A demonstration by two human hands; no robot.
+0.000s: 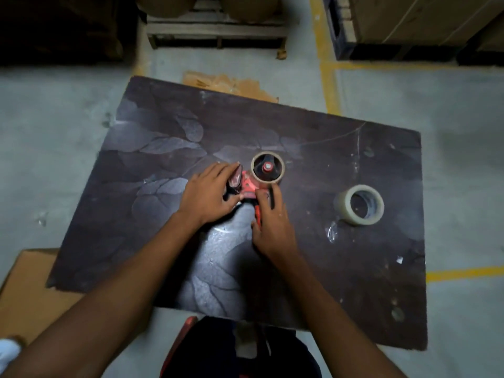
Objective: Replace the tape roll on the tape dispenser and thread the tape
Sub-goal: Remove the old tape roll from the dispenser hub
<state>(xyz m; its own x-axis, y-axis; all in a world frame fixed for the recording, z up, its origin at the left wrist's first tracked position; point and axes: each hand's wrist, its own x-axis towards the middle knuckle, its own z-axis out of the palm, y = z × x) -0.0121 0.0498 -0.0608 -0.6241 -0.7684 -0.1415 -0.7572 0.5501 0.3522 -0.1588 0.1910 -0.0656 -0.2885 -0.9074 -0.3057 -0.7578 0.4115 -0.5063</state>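
Note:
A red tape dispenser (248, 186) lies flat in the middle of the dark table (341, 159). On its hub sits an almost bare cardboard core (255, 159). My left hand (208, 192) grips the dispenser's front end, fingers over the blade guard. My right hand (272, 222) holds the red handle, with its fingertips just below the core. A full roll of clear tape (344, 205) lies flat on the table, well to the right of both hands, touched by neither.
A cardboard box (30, 290) sits on the floor at the lower left. Wooden pallets (215, 31) and stacked cartons (409, 20) stand beyond the table. Yellow lines (330, 77) mark the concrete floor. A scrap of clear film (332, 233) lies near the full roll.

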